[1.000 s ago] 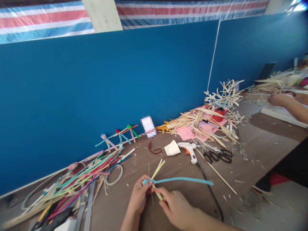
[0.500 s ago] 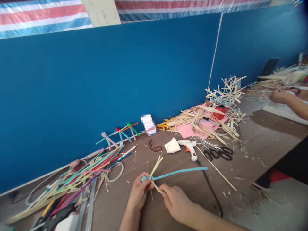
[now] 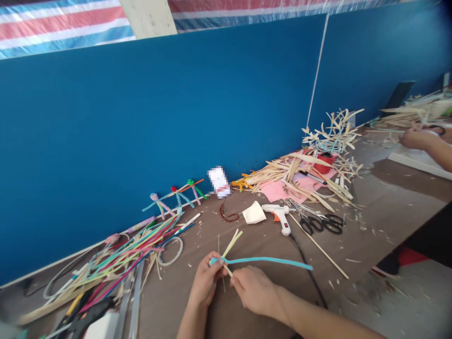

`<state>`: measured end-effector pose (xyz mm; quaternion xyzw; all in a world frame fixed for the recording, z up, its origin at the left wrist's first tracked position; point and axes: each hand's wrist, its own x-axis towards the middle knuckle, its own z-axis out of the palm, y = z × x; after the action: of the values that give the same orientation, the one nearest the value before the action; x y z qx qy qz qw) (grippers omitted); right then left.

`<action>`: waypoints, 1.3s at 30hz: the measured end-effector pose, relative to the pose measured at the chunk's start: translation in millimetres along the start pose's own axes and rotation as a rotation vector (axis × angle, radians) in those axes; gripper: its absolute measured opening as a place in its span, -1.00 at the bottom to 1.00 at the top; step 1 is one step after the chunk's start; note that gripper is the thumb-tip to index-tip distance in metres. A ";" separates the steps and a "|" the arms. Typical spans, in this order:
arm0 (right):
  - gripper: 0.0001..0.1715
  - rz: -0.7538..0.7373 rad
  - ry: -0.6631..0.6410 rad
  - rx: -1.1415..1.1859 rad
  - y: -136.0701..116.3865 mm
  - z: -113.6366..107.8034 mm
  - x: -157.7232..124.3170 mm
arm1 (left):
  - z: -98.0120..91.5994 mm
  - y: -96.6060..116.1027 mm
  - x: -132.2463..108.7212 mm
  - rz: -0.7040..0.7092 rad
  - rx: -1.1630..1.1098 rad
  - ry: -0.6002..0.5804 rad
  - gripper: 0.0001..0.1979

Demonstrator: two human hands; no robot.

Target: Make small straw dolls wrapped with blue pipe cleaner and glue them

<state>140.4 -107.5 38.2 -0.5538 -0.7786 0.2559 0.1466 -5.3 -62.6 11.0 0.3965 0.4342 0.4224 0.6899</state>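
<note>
Over the desk (image 3: 381,207), the left hand (image 3: 206,282) pinches the blue pipe cleaner (image 3: 268,260) where it wraps the straw strips (image 3: 233,241), the right hand (image 3: 252,289) grips their lower end, and the free tail has dipped again, likely another wrapping turn.

No text, brand, number or sign can be read. The small white card (image 3: 219,181), which stands on the worktop (image 3: 388,207) against the blue partition (image 3: 141,117), is blurred into blocks. Only a reddish band shows across its lower part, and no letters can be made out. The white glue gun (image 3: 278,214) carries a small red spot on its handle, too small to tell whether it is print.
</note>
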 end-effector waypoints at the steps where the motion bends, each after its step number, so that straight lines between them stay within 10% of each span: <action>1: -0.65 0.013 -0.013 0.025 -0.5 -0.4 -0.3 | -0.1 -0.2 0.0 -0.001 0.002 0.001 -0.80; 18: -0.73 -0.060 0.104 -0.141 0.0 -43.6 -4.2 | 4.7 1.6 0.5 0.033 -0.016 0.078 -0.79; 39: -0.89 -0.062 0.210 -0.086 -0.4 -14.9 30.2 | 2.0 0.8 1.9 0.029 -0.094 -0.011 -0.80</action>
<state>137.4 -75.8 49.0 -0.5591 -0.7860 0.1579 0.2113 -3.1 -60.9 11.8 0.3723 0.4042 0.4500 0.7039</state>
